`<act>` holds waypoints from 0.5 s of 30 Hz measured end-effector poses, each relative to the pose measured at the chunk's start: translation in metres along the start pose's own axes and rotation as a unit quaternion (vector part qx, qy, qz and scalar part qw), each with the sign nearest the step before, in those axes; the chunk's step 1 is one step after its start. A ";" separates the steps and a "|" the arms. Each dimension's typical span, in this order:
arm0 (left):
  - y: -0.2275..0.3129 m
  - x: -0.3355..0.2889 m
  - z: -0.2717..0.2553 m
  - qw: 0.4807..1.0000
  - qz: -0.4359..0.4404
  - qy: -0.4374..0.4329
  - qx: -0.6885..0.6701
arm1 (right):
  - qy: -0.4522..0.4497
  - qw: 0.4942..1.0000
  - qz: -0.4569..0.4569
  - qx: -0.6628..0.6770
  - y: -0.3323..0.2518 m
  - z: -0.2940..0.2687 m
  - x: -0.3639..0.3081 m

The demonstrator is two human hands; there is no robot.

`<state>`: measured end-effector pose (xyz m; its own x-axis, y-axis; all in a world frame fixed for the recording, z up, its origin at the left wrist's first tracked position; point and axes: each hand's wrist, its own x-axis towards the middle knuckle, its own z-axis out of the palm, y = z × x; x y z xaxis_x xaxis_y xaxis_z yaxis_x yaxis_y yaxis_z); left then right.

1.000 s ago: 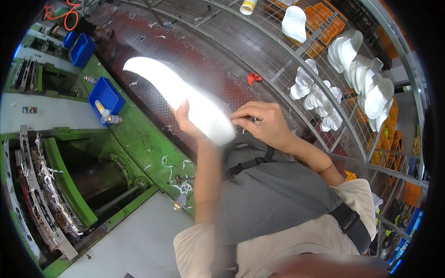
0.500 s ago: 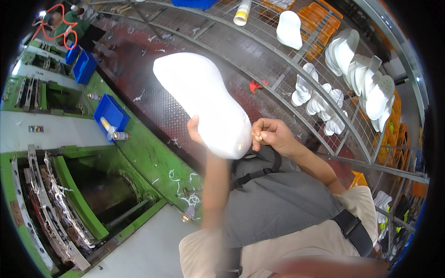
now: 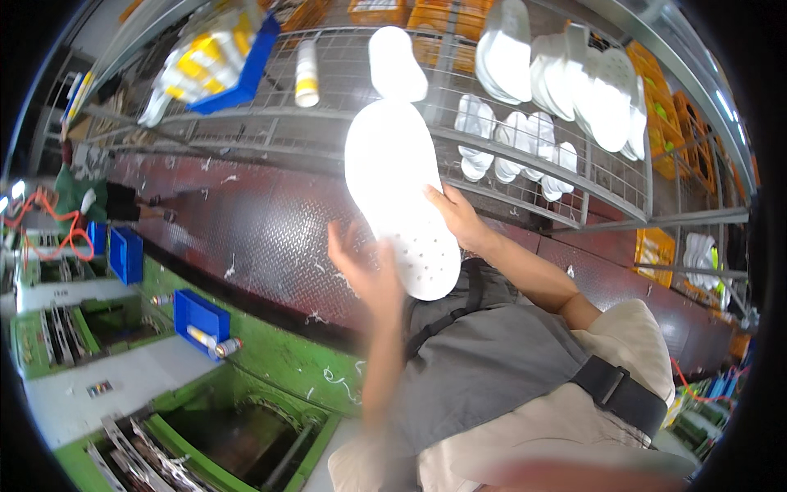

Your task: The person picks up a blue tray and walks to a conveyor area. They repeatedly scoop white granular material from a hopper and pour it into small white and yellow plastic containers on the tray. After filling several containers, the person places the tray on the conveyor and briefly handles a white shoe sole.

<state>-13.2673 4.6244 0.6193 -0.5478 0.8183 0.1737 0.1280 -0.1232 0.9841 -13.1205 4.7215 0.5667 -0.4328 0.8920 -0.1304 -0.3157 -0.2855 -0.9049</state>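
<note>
A large white shoe sole (image 3: 393, 172), with small holes through its lower end, is held up in front of my chest. My right hand (image 3: 463, 220) grips its right edge, the thumb on the near face and the other fingers partly hidden. Beside the sole's lower left edge is my left hand (image 3: 365, 266), somewhat blurred, with its fingers spread. Its thumb side overlaps the sole's edge, and I cannot tell if it touches. A single white sole (image 3: 396, 64) lies on the wire rack just beyond the held one.
The wire rack (image 3: 459, 135) bears stacked white soles (image 3: 594, 90), a white-and-yellow tube (image 3: 307, 74) and a filled blue bin (image 3: 254, 70). Green machines (image 3: 205, 443) stand at left, with a blue tray (image 3: 201, 320) on the ledge. A person (image 3: 86, 193) stands at far left.
My view has turned to the right, toward the rack. The sole now shows its holed face. My right hand has taken its edge, and my left hand has loosened from it with fingers spread.
</note>
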 end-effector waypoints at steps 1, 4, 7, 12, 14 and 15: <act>-0.002 0.002 0.003 1.000 -0.004 0.005 -0.001 | 0.023 0.996 0.037 0.076 0.000 -0.009 0.001; -0.012 0.008 0.009 0.989 -0.081 -0.114 0.047 | 0.054 0.994 0.017 0.089 -0.001 -0.029 -0.001; -0.019 0.008 0.019 0.966 -0.166 -0.199 -0.006 | 0.113 0.991 0.014 0.075 -0.007 -0.039 -0.005; -0.019 0.022 0.037 0.947 -0.191 -0.257 -0.028 | 0.189 0.980 0.025 0.056 -0.023 -0.050 -0.012; -0.017 0.033 0.045 0.930 -0.186 -0.295 -0.116 | 0.240 0.966 0.035 0.083 -0.028 -0.056 -0.015; -0.016 0.038 0.048 0.898 -0.204 -0.331 -0.204 | 0.247 0.953 0.025 0.171 -0.029 -0.061 -0.016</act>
<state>-13.2503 4.6849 0.6085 0.1486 0.9799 -0.1330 -0.3589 0.1788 0.9161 -13.0533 4.7371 0.5705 -0.0294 0.9065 -0.4211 -0.5986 -0.3533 -0.7189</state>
